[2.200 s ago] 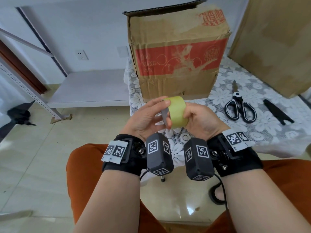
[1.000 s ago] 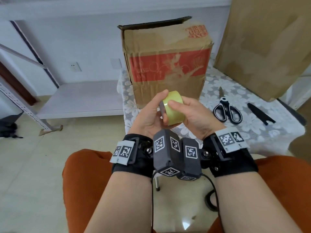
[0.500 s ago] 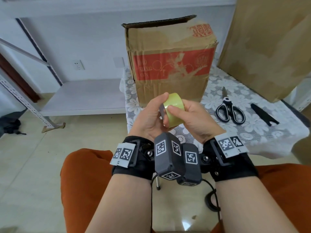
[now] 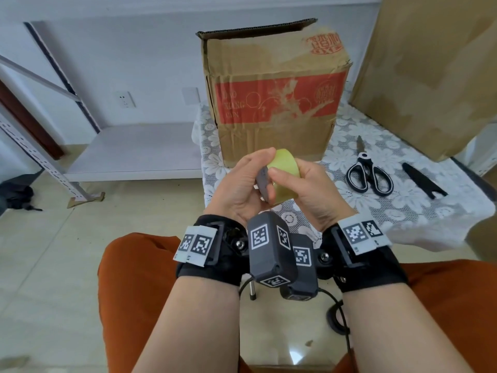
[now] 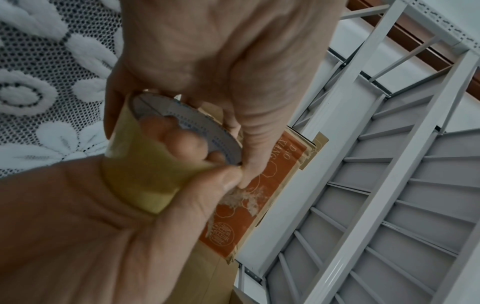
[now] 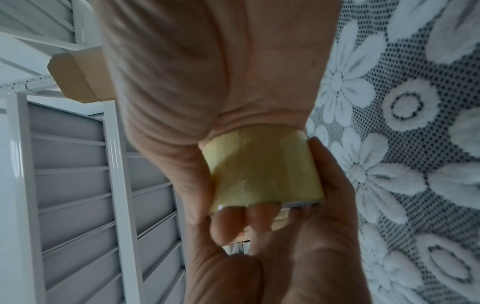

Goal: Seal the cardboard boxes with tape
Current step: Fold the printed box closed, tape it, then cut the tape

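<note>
Both hands hold one yellowish tape roll [image 4: 283, 179] in front of the body, above the near edge of the lace tablecloth [image 4: 403, 211]. Left hand [image 4: 239, 189] curls around the grey core side, the thumb tip on the roll edge – the right hand [image 4: 314, 195] has its fingers pushed through the core and its thumb pressed on the outer tape surface. Behind them the cardboard box [image 4: 274, 103] stands upright on the table, its top flap raised. Scissors [image 4: 369, 173] lie right of the box, well apart from the hands – a black sheath [image 4: 422, 181] is just beside them
</note>
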A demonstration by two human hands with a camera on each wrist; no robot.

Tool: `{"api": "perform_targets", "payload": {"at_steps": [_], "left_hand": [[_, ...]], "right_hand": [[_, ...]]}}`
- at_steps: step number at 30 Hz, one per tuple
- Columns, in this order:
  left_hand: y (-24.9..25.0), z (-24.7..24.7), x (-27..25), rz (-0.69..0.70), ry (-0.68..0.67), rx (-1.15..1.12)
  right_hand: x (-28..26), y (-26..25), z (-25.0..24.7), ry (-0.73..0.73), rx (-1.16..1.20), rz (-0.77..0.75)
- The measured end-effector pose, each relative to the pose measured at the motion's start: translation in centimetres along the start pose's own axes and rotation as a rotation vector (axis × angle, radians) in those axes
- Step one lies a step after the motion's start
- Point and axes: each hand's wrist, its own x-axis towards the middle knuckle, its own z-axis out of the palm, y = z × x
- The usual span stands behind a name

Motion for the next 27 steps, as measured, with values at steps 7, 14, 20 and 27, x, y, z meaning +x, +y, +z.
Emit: {"api": "perform_targets", "payload": {"at_steps": [7, 14, 20, 27], "left_hand": [[0.0, -0.5, -0.8, -0.010, 0.014, 0.037], [0.3, -0.5, -1.1, -0.043, 0.007, 0.079], [-0.2, -0.2, -1.4, -0.022, 0.030, 0.041], [0.5, -0.4, -1.6, -0.096, 0.012, 0.060]], "right_hand": [[0.1, -0.1, 0.1, 0.088, -0.039, 0.015], [-0.4, 0.1, -0.7, -0.055, -0.013, 0.042], [0.0, 0.3, -0.3, 0.101, -0.089, 0.052], [-0.5, 0.4, -1.3, -0.087, 0.145, 0.120]]}}
